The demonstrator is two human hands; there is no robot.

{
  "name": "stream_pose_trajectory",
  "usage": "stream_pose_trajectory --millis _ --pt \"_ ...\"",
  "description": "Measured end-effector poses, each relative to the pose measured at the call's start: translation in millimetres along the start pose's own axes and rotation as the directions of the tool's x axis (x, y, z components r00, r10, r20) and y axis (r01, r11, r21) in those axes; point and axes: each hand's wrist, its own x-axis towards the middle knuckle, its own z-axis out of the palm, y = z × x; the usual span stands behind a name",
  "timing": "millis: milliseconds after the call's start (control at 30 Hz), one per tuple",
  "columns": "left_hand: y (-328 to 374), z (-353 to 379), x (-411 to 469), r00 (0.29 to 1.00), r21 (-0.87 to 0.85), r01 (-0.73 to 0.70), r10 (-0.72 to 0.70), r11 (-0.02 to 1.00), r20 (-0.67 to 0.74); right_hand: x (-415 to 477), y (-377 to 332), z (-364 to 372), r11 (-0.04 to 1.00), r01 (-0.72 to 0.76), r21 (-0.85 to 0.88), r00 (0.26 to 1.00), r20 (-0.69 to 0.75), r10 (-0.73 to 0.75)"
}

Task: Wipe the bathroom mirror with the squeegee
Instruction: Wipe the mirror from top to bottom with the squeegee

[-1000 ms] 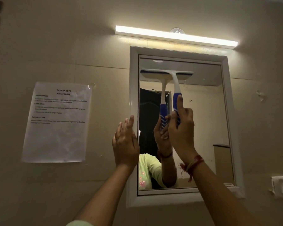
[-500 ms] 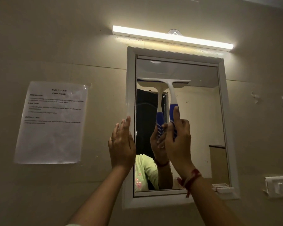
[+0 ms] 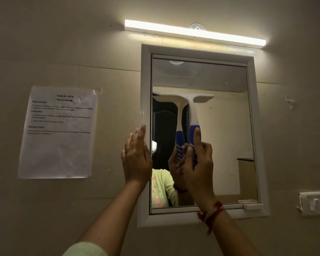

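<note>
Fingers (image 3: 190, 156) of our right hand (image 3: 199, 167) curl round the blue ribbed grip of the white plastic T-shaped squeegee (image 3: 192, 109), with the thumb laid straight up the handle. Our left hand (image 3: 136, 157) lies flat, fingers straight and close together, on the left side of the white-framed rectangular wall mirror (image 3: 224, 137).

Since half a second ago the blade has come further down the glass. It sat nearer the mirror's top edge then, and now lies well below it, above our right fingertips. The left hand has stayed on the same stretch of frame.

The squeegee stands upright, its white blade bar level against the glass and its neck widening into the blue grip. The bar's left end is blurred. Its reflection runs just left of our right fingers.

We count one squeegee, one mirror, two hands and one red thread band (image 3: 213, 212) on the right wrist. Left of our left fingers hangs one printed white paper sheet (image 3: 59, 137). Above all the fingers glows one long white light bar (image 3: 194, 33). Well right of the right fingers sits one white hook rack (image 3: 315, 203), and below and right of them one small white tray (image 3: 251, 206) rests on the frame's bottom ledge.
</note>
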Motion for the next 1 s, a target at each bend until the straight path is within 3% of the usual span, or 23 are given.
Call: stream_pose_trajectory --millis 133,367,600,833,1000 --pt "0.6 -0.2 -0.2 1.000 -0.010 -0.011 0.011 1.000 -0.002 -26.8 3.9 -8.4 1.000 0.026 -0.013 1.000 0.017 -0.026" --pt "1.0 -0.5 -0.6 1.000 0.005 -0.012 0.012 1.000 0.022 5.8 -5.5 -0.3 1.000 -0.013 0.007 1.000 -0.014 0.013" --pt "-2.6 1.4 -1.1 0.998 0.035 -0.012 0.010 0.999 0.059 -51.3 4.4 -13.1 1.000 -0.009 0.009 0.999 0.040 0.008" --pt "-3.4 2.6 -0.8 0.999 0.009 -0.013 0.012 1.000 0.038 -17.5 -5.8 -4.1 0.999 -0.039 0.026 0.999 -0.007 0.039" --pt "-3.8 2.4 -0.6 1.000 -0.032 -0.018 0.019 0.999 0.013 -57.3 -0.3 -10.1 0.997 -0.054 0.061 0.998 0.039 0.052"
